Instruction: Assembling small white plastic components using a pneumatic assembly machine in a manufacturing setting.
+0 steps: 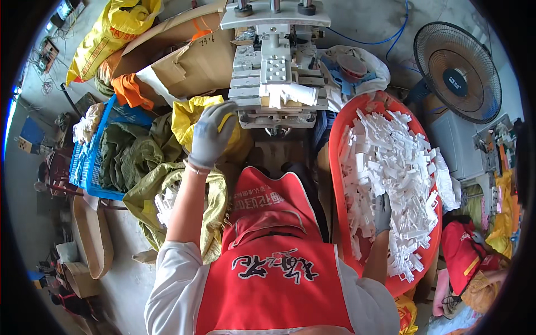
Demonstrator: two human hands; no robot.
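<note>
Hands in grey work gloves, seen from above at a small metal press [276, 67]. The left hand [213, 134] is raised in front of the press base, fingers loosely curled, over a yellow bag [192, 114]; whether its grip encloses anything cannot be told, since only the back of the glove shows. The right hand [382, 212] reaches down into a red tub [338, 167] on the person's right and is buried among white plastic pieces [391, 167]; its fingertips are hidden in the heap, so whether the grip is clenched on a piece or released cannot be told. A few more white pieces [287, 94] lie on the press bed, just under the ribbed metal block. The top of the press is cut off by the upper edge of the view.

A red apron [273, 268] covers the lap and hides whatever the press stands on. Below the left forearm an olive sack [167, 184] holds further white pieces, mostly concealed by its folds. A blue crate [89, 162] with green cloth sits to the far left, cardboard boxes [190, 61] behind it. A black fan [458, 70] stands at the upper right. Small items along the right rim are bent by the lens and too small to identify.
</note>
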